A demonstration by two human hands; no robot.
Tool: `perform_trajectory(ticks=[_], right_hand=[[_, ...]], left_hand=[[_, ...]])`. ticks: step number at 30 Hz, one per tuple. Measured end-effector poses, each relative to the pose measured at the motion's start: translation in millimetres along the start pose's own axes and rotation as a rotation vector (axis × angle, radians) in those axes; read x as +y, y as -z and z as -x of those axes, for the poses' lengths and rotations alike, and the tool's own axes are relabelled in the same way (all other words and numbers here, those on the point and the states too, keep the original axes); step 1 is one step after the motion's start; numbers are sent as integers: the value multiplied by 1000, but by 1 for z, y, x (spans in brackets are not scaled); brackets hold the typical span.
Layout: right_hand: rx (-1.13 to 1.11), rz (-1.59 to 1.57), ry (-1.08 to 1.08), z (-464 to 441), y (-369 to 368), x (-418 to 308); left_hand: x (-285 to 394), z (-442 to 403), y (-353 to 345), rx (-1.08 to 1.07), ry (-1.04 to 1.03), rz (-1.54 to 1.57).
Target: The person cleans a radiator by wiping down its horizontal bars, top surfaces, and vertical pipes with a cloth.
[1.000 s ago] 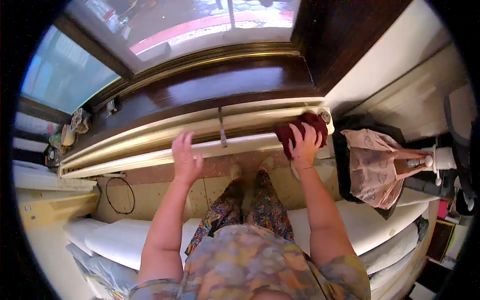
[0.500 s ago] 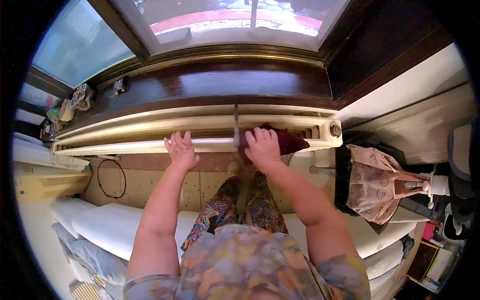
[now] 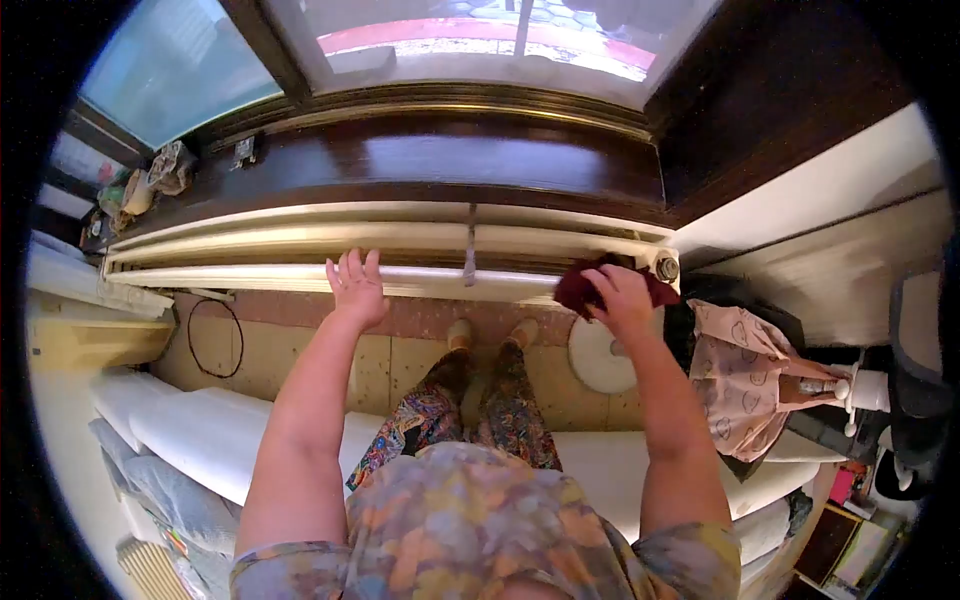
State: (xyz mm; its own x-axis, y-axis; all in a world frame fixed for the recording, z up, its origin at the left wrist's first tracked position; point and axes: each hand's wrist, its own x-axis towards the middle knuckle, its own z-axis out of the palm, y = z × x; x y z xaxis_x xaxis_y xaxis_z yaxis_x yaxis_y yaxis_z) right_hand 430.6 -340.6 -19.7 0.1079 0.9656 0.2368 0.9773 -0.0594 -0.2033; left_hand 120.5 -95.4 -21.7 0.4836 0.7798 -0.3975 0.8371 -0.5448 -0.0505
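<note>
At the left end of the dark, glossy wooden sill (image 3: 440, 155) sit some crumpled bundles (image 3: 172, 168); below it, the cream radiator (image 3: 230, 275) runs lengthwise across me, with smooth rounded rails and a dark slot between. My left hand (image 3: 358, 290) is at its front edge, left of the middle, fingers spread and holding nothing; I can't tell whether they touch. A narrow, dull strap (image 3: 470, 250) crosses the rails next. Then comes the dark red cloth (image 3: 578, 287), soft and bunched, at the front edge near the right end. It lies directly under my right hand (image 3: 622, 297), fingers curled over it in a loose grip, so that hand is the nearer; my left is well apart. Just right is a round knob (image 3: 667, 268), then a creased pink bag (image 3: 740, 370).
</note>
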Motion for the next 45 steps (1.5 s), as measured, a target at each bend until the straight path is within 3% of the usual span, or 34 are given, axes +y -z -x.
perform_trajectory(ticks=[6,10,12,18,23,31,33,35,39,41,44,45], right_hand=[[-124,117,-50,15,7,16],[-98,161,-112,-11,-11,-28],[-95,121,-145,-34,-31,-60],[148,165,-156,-74,-76,-128],[91,-18,34,-55,-47,-88],[-101,-17,-126,2,20,-10],[-120,-78,-124,-2,34,-5],[-123,-291,-293,-9,47,-7],[575,-205,-430,-5,48,-19],[605,-218,-516,-8,41,-30],[323,-9,-351,-13,1,-17],[289,-26,-389,-16,-21,-5]], left_hand=[[-14,-19,-43,193,-50,-87],[-5,-8,-26,214,-59,-61],[1,-1,-4,4,11,1],[4,0,1,-16,23,26],[-8,-12,-27,85,-34,-35],[-4,-4,-6,-24,-7,0],[-4,-5,-6,-16,-8,17],[-4,-5,-6,-11,-11,29],[-3,-5,-5,-24,-12,27],[-2,-4,-4,-28,-9,24],[-1,-1,-2,-17,-9,33],[0,1,1,-22,-9,40]])
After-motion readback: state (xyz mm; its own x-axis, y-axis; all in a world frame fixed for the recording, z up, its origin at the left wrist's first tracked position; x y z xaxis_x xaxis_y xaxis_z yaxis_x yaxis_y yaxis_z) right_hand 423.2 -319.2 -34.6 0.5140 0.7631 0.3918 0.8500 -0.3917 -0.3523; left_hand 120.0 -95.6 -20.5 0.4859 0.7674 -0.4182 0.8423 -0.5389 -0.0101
